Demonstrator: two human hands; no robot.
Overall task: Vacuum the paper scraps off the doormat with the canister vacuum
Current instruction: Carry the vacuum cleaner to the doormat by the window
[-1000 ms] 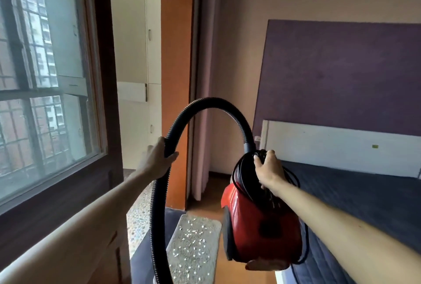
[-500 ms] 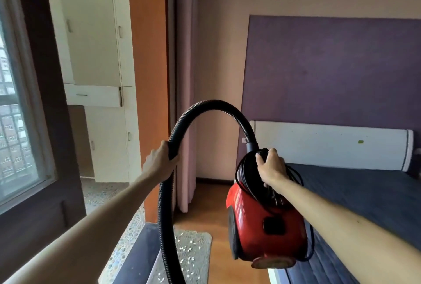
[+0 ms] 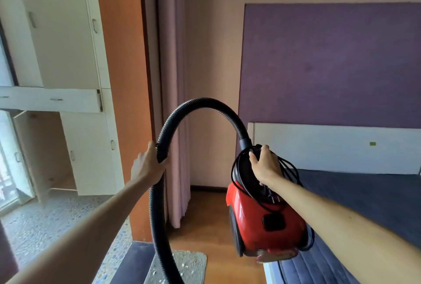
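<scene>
The view has swung right. The left hand [image 3: 145,167] wraps its fingers round the hose [image 3: 205,102]. The right hand [image 3: 265,165] grips the lifted canister vacuum [image 3: 250,222]. The doormat [image 3: 193,263], at 6 o'clock, is cut off.

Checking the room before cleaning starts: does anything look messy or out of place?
White paper scraps litter the grey doormat. The power cord is coiled loosely over the red canister vacuum, which the right hand carries in the air while the left hand grips its hose.

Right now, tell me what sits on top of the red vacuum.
Coiled black cord lies on the red vacuum; the right hand grips there. What the hand grips is hidden under hand and cord.
</scene>
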